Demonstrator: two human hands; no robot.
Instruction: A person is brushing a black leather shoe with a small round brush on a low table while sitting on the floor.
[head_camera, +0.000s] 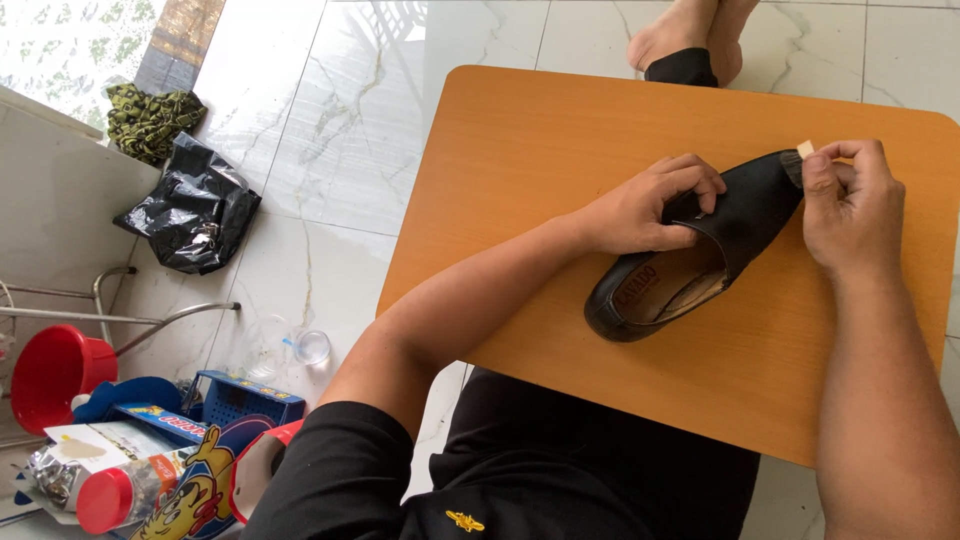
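1. The wooden board (560, 180) fills the middle and right of the frame, resting over the person's lap; it is best kept level, I judge, so the work does not slide.
2. The black shoe (700, 255) lies on its side at centre right, toe toward the upper right.
3. The left hand (645, 210) grips the shoe's upper edge, fingers curled over it; a firm brace seems wise.
4. The right hand (850, 205) pinches a small pale piece (805, 149) at the toe, wrist bent down.
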